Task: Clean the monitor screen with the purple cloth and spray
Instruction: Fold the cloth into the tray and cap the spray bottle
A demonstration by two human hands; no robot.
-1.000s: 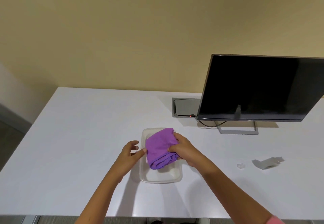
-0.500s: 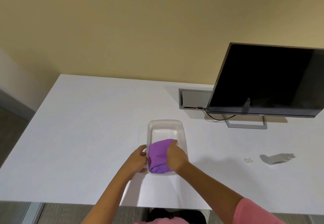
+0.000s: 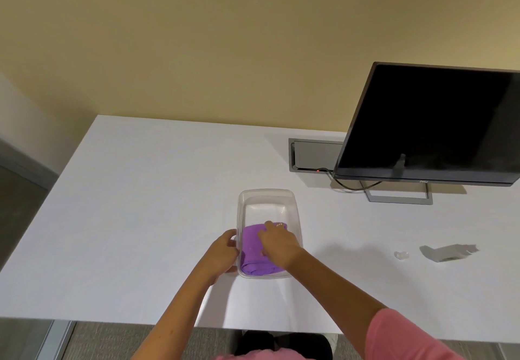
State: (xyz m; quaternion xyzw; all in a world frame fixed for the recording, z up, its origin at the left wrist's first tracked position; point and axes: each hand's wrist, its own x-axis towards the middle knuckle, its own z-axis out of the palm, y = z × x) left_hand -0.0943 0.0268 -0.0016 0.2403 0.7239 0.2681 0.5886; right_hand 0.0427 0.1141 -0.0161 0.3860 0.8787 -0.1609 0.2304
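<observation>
White table (image 3: 140, 205) carries a clear tray (image 3: 295, 205). The purple cloth (image 3: 251, 247) lies in its near end. The right hand (image 3: 277, 244) presses the cloth with flat fingers; the left hand (image 3: 223, 252) curls around the tray wall. Judged step: cloth handling at the tray. The monitor (image 3: 436, 123) stands well apart.

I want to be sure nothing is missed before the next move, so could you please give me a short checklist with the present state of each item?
1. Purple cloth lies inside the clear plastic container: ok.
2. Right hand rests on the cloth: ok; whether it grips it, cannot tell.
3. Left hand steadies the container's left wall: ok.
4. Monitor upright on its stand, screen dark: ok.
5. Screen clean: cannot tell.
6. Spray bottle lies on the table to the right, in neither hand: not ok.
</observation>
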